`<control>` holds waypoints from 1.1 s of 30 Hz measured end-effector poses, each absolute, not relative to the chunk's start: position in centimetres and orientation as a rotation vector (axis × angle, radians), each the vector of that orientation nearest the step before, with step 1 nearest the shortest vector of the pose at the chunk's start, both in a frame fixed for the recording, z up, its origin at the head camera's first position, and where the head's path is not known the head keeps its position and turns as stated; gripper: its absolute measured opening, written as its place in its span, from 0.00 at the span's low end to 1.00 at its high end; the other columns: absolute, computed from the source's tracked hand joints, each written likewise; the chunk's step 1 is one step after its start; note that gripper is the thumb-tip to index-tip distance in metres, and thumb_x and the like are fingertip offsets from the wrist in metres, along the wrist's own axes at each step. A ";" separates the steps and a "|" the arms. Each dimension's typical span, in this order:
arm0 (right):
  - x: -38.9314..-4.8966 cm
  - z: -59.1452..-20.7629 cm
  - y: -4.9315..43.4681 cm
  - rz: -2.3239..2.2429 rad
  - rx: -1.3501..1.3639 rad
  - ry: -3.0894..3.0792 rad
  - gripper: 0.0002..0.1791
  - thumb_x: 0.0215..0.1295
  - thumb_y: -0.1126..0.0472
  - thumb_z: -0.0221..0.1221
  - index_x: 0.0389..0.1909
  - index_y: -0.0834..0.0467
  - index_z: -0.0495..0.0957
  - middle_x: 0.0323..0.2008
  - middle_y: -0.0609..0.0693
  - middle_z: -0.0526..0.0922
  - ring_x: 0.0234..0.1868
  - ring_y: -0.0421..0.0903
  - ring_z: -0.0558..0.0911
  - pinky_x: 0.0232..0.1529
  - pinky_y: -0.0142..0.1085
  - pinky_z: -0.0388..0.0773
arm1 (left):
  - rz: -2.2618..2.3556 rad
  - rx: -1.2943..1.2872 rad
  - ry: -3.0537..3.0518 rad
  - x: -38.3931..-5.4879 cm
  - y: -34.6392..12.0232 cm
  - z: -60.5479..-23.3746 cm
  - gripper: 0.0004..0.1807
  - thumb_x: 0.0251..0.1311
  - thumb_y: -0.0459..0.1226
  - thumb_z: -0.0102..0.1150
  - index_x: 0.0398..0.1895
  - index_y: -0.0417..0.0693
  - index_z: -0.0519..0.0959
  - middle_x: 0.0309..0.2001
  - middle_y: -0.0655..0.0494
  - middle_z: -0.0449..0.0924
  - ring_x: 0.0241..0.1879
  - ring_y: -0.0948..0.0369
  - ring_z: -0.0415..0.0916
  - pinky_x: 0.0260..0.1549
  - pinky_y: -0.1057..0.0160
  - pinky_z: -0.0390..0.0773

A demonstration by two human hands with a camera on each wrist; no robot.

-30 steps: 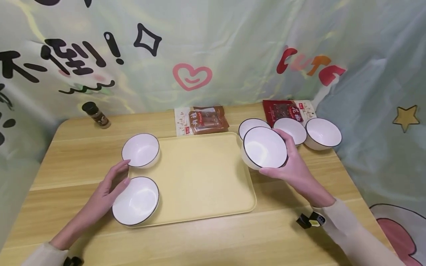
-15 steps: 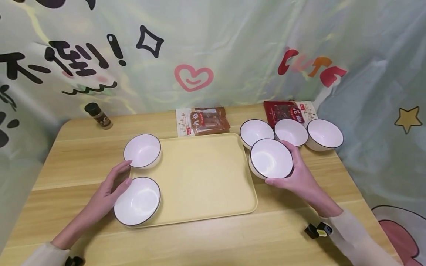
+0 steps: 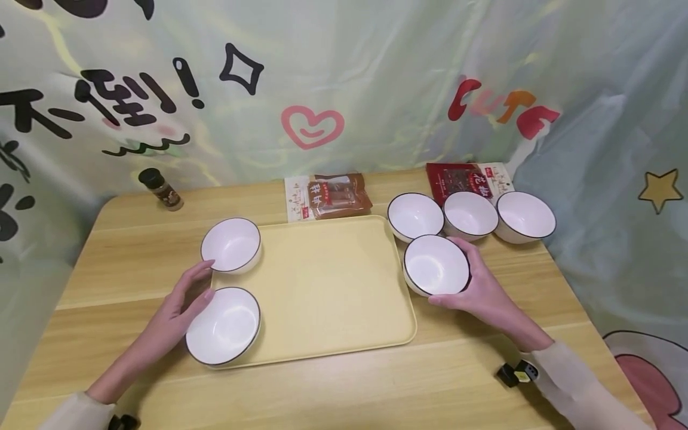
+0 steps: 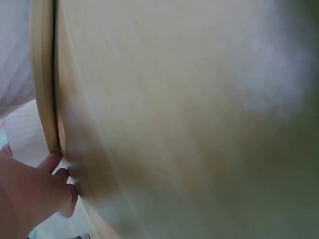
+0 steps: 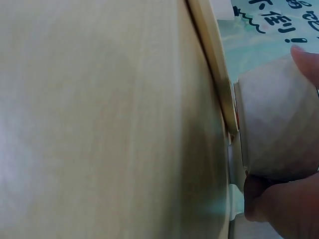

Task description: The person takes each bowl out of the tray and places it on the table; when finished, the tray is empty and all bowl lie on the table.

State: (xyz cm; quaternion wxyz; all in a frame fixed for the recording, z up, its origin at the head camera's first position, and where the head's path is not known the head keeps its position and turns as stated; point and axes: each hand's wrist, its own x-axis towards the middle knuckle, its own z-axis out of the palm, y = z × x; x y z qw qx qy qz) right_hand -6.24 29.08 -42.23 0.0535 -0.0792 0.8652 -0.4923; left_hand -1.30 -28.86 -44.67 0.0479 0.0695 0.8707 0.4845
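My right hand (image 3: 481, 289) grips a white bowl (image 3: 436, 264) with a dark rim, fingers at its far right side and thumb at its near side. The bowl is upright and overlaps the right edge of the yellow tray (image 3: 328, 286). The right wrist view shows its patterned outer wall (image 5: 279, 119) between thumb and fingers. My left hand (image 3: 174, 310) rests at the tray's left edge, with fingertips by two similar bowls: a farther one (image 3: 231, 243) and a nearer one (image 3: 223, 326). In the left wrist view the left fingers (image 4: 52, 162) touch near the tray's edge (image 4: 44, 74).
Behind the held bowl stand three more white bowls: left (image 3: 415, 215), middle (image 3: 470, 213) and right (image 3: 525, 216). A brown spice packet (image 3: 335, 196) and a red one (image 3: 462, 179) lie along the back. A dark-capped seasoning jar (image 3: 161, 189) is at the back left, before a printed cloth (image 3: 376, 77).
My right hand has brought its bowl toward me and slightly right, lower beside the tray's right edge, uncovering the bowl behind it. The left hand has stayed in place.
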 end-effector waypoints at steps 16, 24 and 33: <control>-6.8 -42.7 29.5 -1.473 -0.265 2.597 0.72 0.46 0.62 0.88 0.86 0.60 0.48 0.77 0.67 0.62 0.73 0.65 0.66 0.70 0.70 0.61 | 1.462 0.183 2.643 -1.3 -28.9 -44.6 0.34 0.87 0.41 0.53 0.89 0.66 0.55 0.81 0.41 0.61 0.78 0.40 0.58 0.66 0.73 0.57; -6.8 -42.8 29.7 -1.451 -0.274 2.587 0.72 0.46 0.61 0.88 0.85 0.60 0.48 0.76 0.66 0.63 0.71 0.64 0.68 0.70 0.69 0.63 | 1.454 0.178 2.647 -1.3 -28.9 -44.5 0.34 0.87 0.42 0.52 0.89 0.67 0.55 0.81 0.42 0.61 0.79 0.40 0.56 0.66 0.74 0.56; -6.8 -42.8 29.9 -1.418 -0.284 2.572 0.71 0.48 0.60 0.87 0.85 0.58 0.48 0.76 0.65 0.64 0.71 0.63 0.69 0.69 0.58 0.66 | 1.490 0.250 2.668 -1.4 -28.8 -44.8 0.34 0.85 0.36 0.54 0.88 0.60 0.57 0.79 0.40 0.64 0.76 0.41 0.60 0.63 0.80 0.58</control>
